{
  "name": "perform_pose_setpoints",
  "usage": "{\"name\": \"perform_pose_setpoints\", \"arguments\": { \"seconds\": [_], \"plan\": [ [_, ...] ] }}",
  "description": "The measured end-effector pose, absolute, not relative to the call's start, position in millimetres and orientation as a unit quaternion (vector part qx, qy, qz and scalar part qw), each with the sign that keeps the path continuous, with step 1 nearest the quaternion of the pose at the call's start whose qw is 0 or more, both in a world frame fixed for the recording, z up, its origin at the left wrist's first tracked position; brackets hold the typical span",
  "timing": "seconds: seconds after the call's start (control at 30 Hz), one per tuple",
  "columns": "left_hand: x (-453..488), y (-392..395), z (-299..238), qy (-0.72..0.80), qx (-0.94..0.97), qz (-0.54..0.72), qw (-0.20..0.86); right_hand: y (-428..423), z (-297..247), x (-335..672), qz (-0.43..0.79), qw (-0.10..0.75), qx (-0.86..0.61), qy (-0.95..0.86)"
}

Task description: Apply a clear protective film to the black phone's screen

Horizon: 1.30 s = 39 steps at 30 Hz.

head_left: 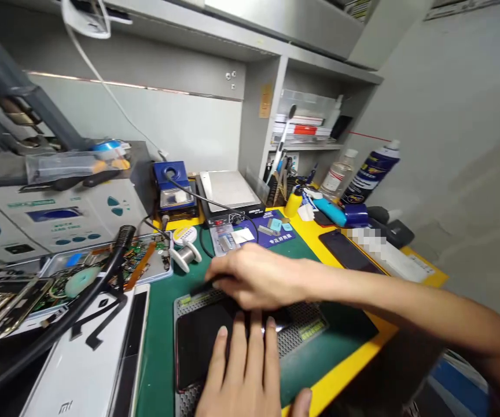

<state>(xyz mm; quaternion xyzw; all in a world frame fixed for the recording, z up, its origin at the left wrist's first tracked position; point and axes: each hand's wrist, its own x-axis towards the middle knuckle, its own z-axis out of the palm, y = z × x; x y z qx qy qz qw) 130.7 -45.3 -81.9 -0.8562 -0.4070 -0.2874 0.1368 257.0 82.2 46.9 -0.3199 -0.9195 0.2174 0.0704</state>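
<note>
My left hand [241,370] lies flat at the bottom of the view, its fingers spread on a black smartphone [204,341]. The phone rests on a perforated metal mat [304,327] on a green work mat [163,353]. My right hand [254,275] reaches in from the right, just above the phone. Its fingers pinch a thin dark tool [202,285] whose tip is hidden behind the hand, so I cannot tell what it touches.
A tray of circuit boards and flex cables [146,260] and a solder spool [187,253] lie left of the mat. Behind stand a blue soldering station [172,188] and a white heating plate [228,191]. A white phone [76,359] lies at lower left. Bottles and a spray can [371,174] stand back right.
</note>
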Motion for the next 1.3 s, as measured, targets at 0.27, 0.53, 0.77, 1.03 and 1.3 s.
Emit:
{"name": "perform_pose_setpoints", "arguments": {
  "seconds": [0.27, 0.53, 0.77, 1.03, 1.3],
  "plan": [
    [97.3, -34.3, -30.1, -0.375, -0.865, -0.304, 0.138, 102.4, 45.2, 369.4, 0.237, 0.098, -0.518, -0.816],
    [39.5, 0.0, 1.8, -0.559, -0.812, -0.099, -0.137, 58.2, 52.2, 374.9, 0.230, 0.123, -0.524, -0.811],
    [51.1, 23.8, 38.0, -0.544, -0.805, -0.008, -0.237, 65.8, 58.6, 323.6, 0.272, 0.026, -0.425, -0.863],
    [64.2, 37.1, 49.4, -0.520, -0.819, 0.048, -0.239, 77.8, 48.2, 289.1, 0.279, -0.053, -0.404, -0.869],
    [62.2, 30.9, 43.8, -0.511, -0.834, 0.034, -0.207, 85.3, 57.7, 286.9, 0.302, -0.104, -0.390, -0.864]
  ]
}}
